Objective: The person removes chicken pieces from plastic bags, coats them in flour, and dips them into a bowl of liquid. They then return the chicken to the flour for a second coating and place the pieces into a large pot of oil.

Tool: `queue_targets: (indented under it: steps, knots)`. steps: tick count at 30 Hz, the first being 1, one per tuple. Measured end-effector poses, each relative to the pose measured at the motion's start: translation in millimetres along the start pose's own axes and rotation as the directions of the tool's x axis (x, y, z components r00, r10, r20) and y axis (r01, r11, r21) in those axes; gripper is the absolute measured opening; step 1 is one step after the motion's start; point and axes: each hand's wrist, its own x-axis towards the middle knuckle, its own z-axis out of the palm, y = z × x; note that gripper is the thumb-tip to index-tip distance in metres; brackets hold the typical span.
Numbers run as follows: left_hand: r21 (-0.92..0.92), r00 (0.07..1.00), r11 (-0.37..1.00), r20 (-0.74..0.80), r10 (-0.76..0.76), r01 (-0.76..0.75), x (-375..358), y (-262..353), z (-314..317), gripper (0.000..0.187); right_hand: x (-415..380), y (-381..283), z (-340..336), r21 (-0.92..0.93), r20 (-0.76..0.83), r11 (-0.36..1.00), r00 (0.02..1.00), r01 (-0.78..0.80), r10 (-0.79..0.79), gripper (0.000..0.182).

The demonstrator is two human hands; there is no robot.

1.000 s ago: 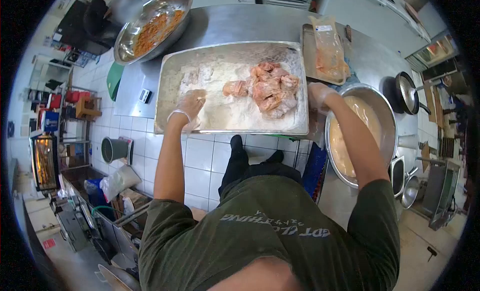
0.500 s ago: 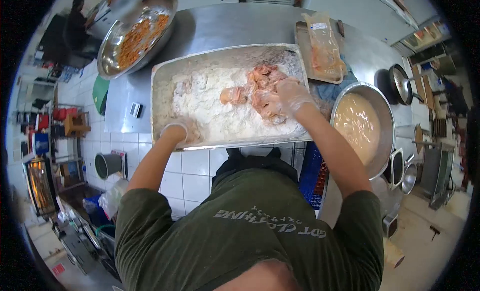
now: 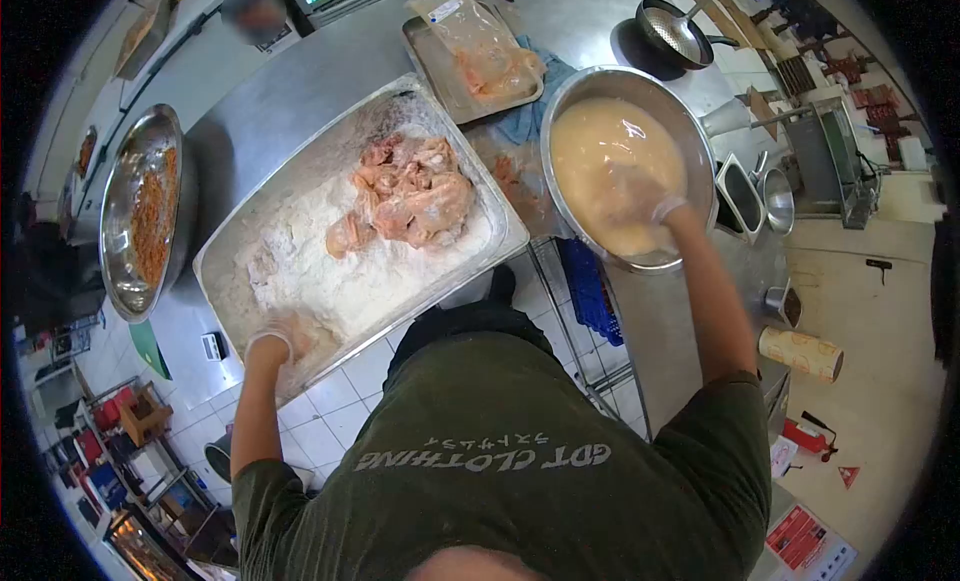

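Observation:
A large metal tray [image 3: 300, 153] holds white flour [image 3: 345, 291], with a heap of raw chicken pieces [image 3: 415, 196] at its right end. My left hand [image 3: 288, 333], in a clear glove, is down in the flour at the tray's near left corner; motion smears its fingers. Over at the right, a steel bowl [image 3: 703, 151] is filled with pale, runny batter [image 3: 615, 131]. My right hand [image 3: 640, 196], also gloved, is at the batter's surface inside this bowl. Its fingers are blurred and partly covered, so any held thing cannot be made out.
Behind the tray lies a smaller tray [image 3: 425, 56] with a plastic bag [image 3: 475, 41]. A bowl of orange-brown crumbs [image 3: 155, 216] stands at the left, near a small timer [image 3: 213, 347]. A black pan [image 3: 670, 31] with a strainer is at the back right. Another person [image 3: 255, 11] is beyond the table.
My right hand has left the chicken heap and moved right into the batter bowl. My left hand stays in the flour. The view has turned toward the right.

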Motion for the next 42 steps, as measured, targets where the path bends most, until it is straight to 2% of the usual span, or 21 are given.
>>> queue_targets:
  steps: [3, 4, 5, 7, 8, 9, 10, 13, 15, 18, 21, 23, 25, 27, 31, 33, 36, 38, 39, 41, 42]
  knots:
    - [0.189, 0.996, 0.98, 0.052, -0.069, 0.058, 4.6, 1.1, -25.6, 0.039, 12.4, 2.9, 43.4, -0.129, 0.166, 0.991, 0.984, -0.045, 0.067, 0.08]
    - [0.07, 0.945, 0.973, -0.26, -0.197, 0.222, -0.3, 8.9, -29.5, 0.039, 12.9, -4.5, 44.1, -0.121, 0.22, 0.991, 0.972, -0.057, 0.083, 0.079]
    - [0.16, 0.967, 0.963, -0.173, -0.187, 0.215, 1.4, 10.2, -47.3, 0.042, 16.0, -13.9, 48.8, -0.113, 0.279, 0.992, 0.956, -0.061, 0.09, 0.077]
    - [0.329, 0.987, 0.932, 0.005, -0.162, 0.152, 4.3, 13.3, -82.4, 0.05, 17.2, 26.2, 92.2, -0.131, 0.125, 0.974, 0.978, 0.183, -0.167, 0.036]
    - [0.321, 0.983, 0.93, -0.11, -0.15, 0.178, 13.2, 5.9, -73.5, 0.055, 10.7, 17.2, 77.4, -0.175, 0.148, 0.92, 0.933, 0.351, -0.328, 0.028]
    - [0.307, 0.965, 0.93, -0.223, -0.136, 0.202, 22.3, -1.4, -64.4, 0.06, 7.8, 1.9, 48.1, -0.103, 0.191, 0.967, 0.959, 0.233, -0.21, 0.027]
    - [0.06, 0.795, 0.964, -0.58, -0.177, 0.258, 20.1, -8.2, -53.9, 0.064, 12.6, 14.4, 48.0, -0.077, 0.174, 0.983, 0.973, 0.169, -0.153, 0.028]
    - [-0.379, 0.882, 0.889, -0.286, -0.375, 0.255, 24.6, -8.2, -77.1, 0.074, 25.6, 41.5, 50.7, -0.102, -0.075, 0.991, 0.992, 0.091, -0.099, 0.029]
    - [-0.304, 0.899, 0.902, -0.22, -0.379, 0.306, 29.2, -8.1, -72.2, 0.079, 12.3, 1.6, 18.9, -0.177, -0.358, 0.984, 0.929, 0.037, -0.099, 0.03]
    - [-0.315, 0.927, 0.924, -0.231, -0.295, 0.215, 26.8, -18.7, -71.6, 0.083, 20.6, 13.8, 9.4, -0.105, 0.174, 0.982, 0.969, -0.16, 0.177, 0.033]
    - [-0.315, 0.915, 0.914, -0.225, -0.335, 0.257, 29.0, -13.5, -78.5, 0.082, 19.9, -25.7, -21.7, 0.153, -0.199, 0.953, 0.936, -0.262, 0.289, 0.035]
    - [-0.337, 0.907, 0.907, -0.243, -0.345, 0.254, 53.7, -26.5, -49.2, 0.079, 10.2, -107.9, -56.0, -0.172, -0.561, 0.979, 0.807, 0.106, -0.186, 0.038]
    - [-0.428, 0.884, 0.89, -0.342, -0.319, 0.156, 128.3, -72.7, 18.9, 0.075, 9.9, -190.7, -78.0, -0.002, -0.511, 0.975, 0.838, 0.222, -0.192, 0.043]
    - [-0.433, 0.93, 0.875, -0.182, -0.321, 0.217, 45.4, -34.3, -55.2, 0.073, 40.8, -228.0, -59.2, -0.049, -0.34, 0.879, 0.819, 0.475, -0.461, 0.041]
    - [-0.385, 0.852, 0.921, -0.462, -0.247, 0.058, 36.6, -49.1, -45.2, 0.059, 80.2, -285.2, -23.9, -0.313, -0.14, 0.649, 0.642, 0.694, -0.754, 0.035]
    - [-0.43, 0.786, 0.903, -0.561, -0.258, -0.011, 18.1, -54.7, -49.5, 0.052, 87.4, -304.7, -19.9, -0.281, -0.133, 0.626, 0.617, 0.727, -0.776, 0.031]
    - [-0.555, 0.736, 0.821, -0.611, -0.292, -0.135, -30.2, -74.8, -74.3, 0.045, 101.7, -304.1, -25.6, -0.161, 0.168, 0.637, 0.657, 0.754, -0.735, 0.031]
    - [-0.575, 0.691, 0.811, -0.631, -0.353, -0.111, -77.1, -66.2, -89.8, 0.045, 106.8, -339.6, -28.4, -0.149, 0.127, 0.786, 0.8, 0.6, -0.586, 0.03]
    - [-0.591, 0.737, 0.803, -0.574, -0.356, -0.072, -82.9, -62.9, -88.2, 0.045, 113.4, -353.7, -30.6, -0.143, 0.099, 0.849, 0.861, 0.508, -0.499, 0.03]
    - [-0.618, 0.82, 0.786, -0.451, -0.354, 0.0, -90.1, -53.9, -86.7, 0.045, 163.0, -370.7, -2.7, -0.143, 0.125, 0.763, 0.776, 0.631, -0.618, 0.038]
    - [-0.463, 0.823, 0.886, -0.495, -0.28, 0.023, -76.0, -46.4, -72.7, 0.05, 179.8, -407.2, 1.9, -0.169, 0.182, 0.786, 0.803, 0.594, -0.567, 0.042]
